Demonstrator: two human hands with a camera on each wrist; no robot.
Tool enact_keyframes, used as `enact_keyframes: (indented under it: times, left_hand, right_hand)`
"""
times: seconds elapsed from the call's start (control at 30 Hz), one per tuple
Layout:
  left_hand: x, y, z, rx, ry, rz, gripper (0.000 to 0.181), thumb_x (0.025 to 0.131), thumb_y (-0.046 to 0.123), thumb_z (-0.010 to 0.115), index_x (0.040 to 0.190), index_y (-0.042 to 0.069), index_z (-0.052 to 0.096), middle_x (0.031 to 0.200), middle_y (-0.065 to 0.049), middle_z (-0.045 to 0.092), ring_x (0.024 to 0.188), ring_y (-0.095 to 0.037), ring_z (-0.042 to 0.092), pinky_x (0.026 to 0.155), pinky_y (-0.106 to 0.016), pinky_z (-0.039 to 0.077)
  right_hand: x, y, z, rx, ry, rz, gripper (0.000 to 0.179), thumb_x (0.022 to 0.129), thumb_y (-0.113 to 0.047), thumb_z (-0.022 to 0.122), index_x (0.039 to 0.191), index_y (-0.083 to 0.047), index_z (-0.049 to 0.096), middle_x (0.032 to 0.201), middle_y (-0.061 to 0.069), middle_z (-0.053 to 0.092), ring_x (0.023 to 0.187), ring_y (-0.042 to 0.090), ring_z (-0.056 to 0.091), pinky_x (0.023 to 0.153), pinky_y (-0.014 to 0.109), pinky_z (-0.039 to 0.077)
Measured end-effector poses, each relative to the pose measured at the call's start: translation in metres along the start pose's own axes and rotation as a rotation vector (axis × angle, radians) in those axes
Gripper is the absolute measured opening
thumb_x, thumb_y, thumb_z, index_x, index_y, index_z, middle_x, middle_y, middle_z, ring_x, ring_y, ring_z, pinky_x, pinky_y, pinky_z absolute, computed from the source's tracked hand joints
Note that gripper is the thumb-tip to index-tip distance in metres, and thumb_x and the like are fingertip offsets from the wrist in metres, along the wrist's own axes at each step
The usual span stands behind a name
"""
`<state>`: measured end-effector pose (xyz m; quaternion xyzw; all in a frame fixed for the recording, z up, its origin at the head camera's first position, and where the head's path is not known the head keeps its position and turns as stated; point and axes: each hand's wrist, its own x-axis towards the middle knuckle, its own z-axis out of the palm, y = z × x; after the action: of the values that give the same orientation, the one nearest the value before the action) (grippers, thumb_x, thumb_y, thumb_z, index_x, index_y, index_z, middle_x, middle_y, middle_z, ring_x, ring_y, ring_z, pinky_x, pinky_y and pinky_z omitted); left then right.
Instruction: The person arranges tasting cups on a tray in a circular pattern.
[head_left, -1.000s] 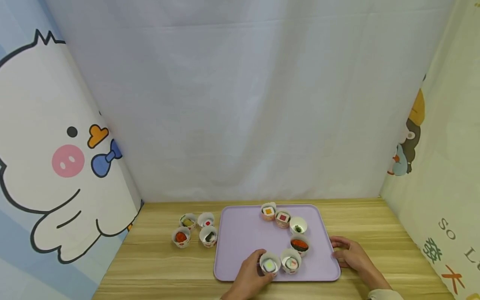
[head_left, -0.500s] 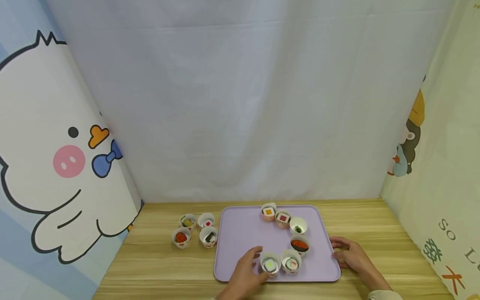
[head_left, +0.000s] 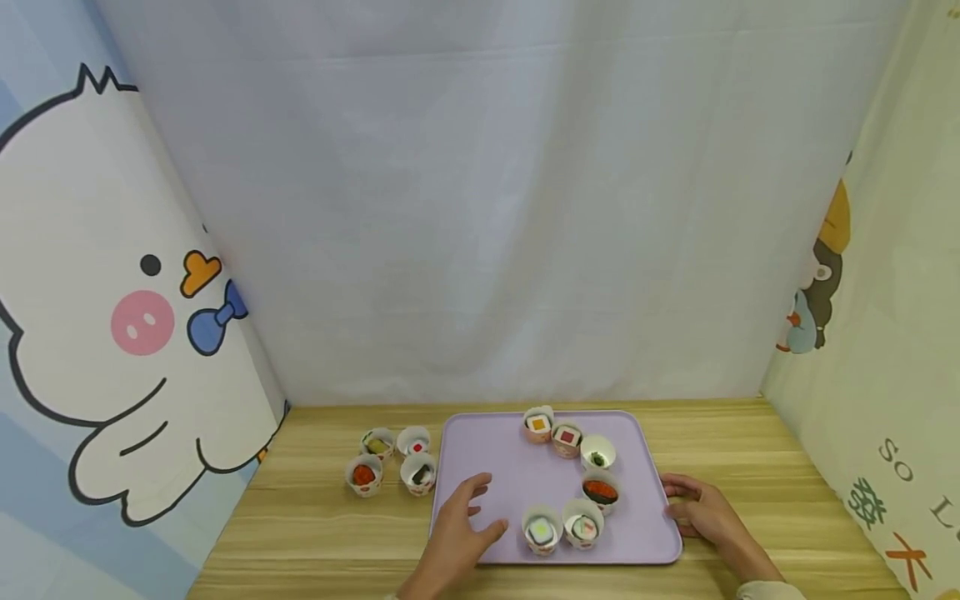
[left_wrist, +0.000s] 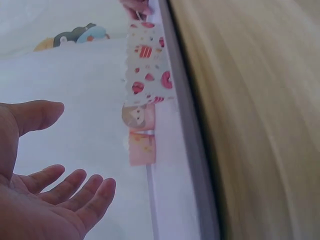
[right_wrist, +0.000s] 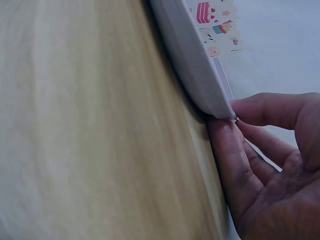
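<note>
My left hand [head_left: 453,532] is over the left front part of a lilac tray [head_left: 487,454], fingers spread and holding nothing. To its right, apart from it, stands a paper cup with a white and pale-green sushi piece [head_left: 541,531]. Beside that cup is another with a white and pink piece [head_left: 582,527]. In the left wrist view, the left hand's thumb and fingers [left_wrist: 95,200] are well apart, away from the patterned cups [left_wrist: 147,65]. At the tray's right edge, my right hand [head_left: 705,512] pinches the tray rim [right_wrist: 220,95] between thumb and fingers.
Farther back on the tray are cups with orange-topped roe sushi [head_left: 600,492], green bits [head_left: 597,454], a red-centred piece [head_left: 566,437] and an orange-centred piece [head_left: 537,425]. Several more filled cups [head_left: 363,475] stand on the wooden table [head_left: 300,533] left of the tray.
My left hand has let go of the cup with the pale-green piece and moved left, its fingers spreading. The cup stays on the tray. My right hand has kept its place.
</note>
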<state>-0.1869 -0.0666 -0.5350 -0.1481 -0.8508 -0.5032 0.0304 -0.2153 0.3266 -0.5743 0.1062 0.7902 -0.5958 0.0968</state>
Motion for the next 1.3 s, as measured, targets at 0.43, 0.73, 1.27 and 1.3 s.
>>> enact_keyframes:
  times: [0.43, 0.73, 1.27, 1.3]
  left_hand:
    - [0.004, -0.008, -0.03, 0.005, 0.117, -0.06, 0.058, 0.082, 0.02, 0.078, 0.132, 0.006, 0.053, 0.13, -0.016, 0.059, 0.12, -0.035, 0.057, 0.094, -0.044, 0.053]
    - [0.007, -0.016, -0.057, -0.052, 0.202, -0.15, 0.057, 0.082, 0.015, 0.077, 0.133, 0.006, 0.053, 0.13, -0.018, 0.059, 0.118, -0.036, 0.058, 0.092, -0.043, 0.053]
    - [0.005, -0.033, -0.111, 0.001, 0.351, -0.205, 0.054, 0.085, 0.01, 0.073, 0.134, 0.007, 0.049, 0.131, -0.015, 0.059, 0.118, -0.023, 0.055, 0.095, -0.035, 0.051]
    - [0.004, -0.034, -0.114, 0.004, 0.359, -0.215, 0.054, 0.086, 0.01, 0.073, 0.134, 0.007, 0.049, 0.13, -0.015, 0.059, 0.114, -0.021, 0.056, 0.092, -0.032, 0.051]
  right_hand:
    - [0.0, -0.001, -0.001, -0.003, 0.001, -0.003, 0.064, 0.078, 0.004, 0.067, 0.139, 0.007, 0.047, 0.117, 0.014, 0.06, 0.088, 0.016, 0.064, 0.071, 0.037, 0.059]
    - [-0.001, -0.001, 0.0, -0.009, 0.005, 0.0, 0.064, 0.078, 0.004, 0.067, 0.138, 0.007, 0.047, 0.115, 0.011, 0.062, 0.086, 0.015, 0.064, 0.07, 0.036, 0.059]
    - [0.0, 0.002, -0.001, -0.009, 0.002, -0.004, 0.065, 0.078, 0.004, 0.067, 0.139, 0.008, 0.045, 0.118, 0.015, 0.061, 0.086, 0.016, 0.064, 0.07, 0.037, 0.059]
    - [0.0, 0.002, -0.001, -0.006, -0.001, -0.005, 0.065, 0.079, 0.005, 0.067, 0.139, 0.008, 0.045, 0.118, 0.015, 0.061, 0.086, 0.016, 0.064, 0.069, 0.037, 0.059]
